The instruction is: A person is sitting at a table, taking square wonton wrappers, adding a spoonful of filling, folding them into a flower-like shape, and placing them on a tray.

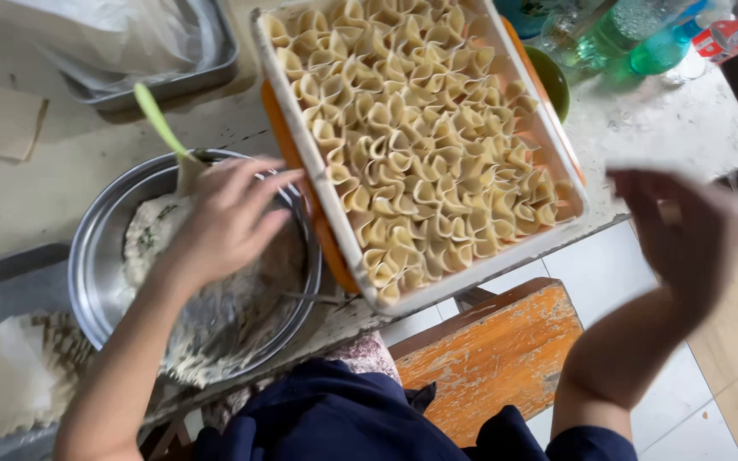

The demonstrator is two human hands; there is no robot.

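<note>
At a floured, worn worktable [27, 196], a person's left hand [228, 218] reaches over a steel bowl [87, 265] of pale filling, fingers loosely spread against the base of a green-handled spatula [157, 119]; a firm grip cannot be told. At two o'clock from the bowl, a white tray [446, 290] packed with folded dumplings [420, 145] overhangs the table edge. The right hand [681, 226], blurred at three o'clock, hangs open off the table. Stacked wrappers [2, 376] lie at eight o'clock; a wooden stool [497, 350] stands below.
</note>
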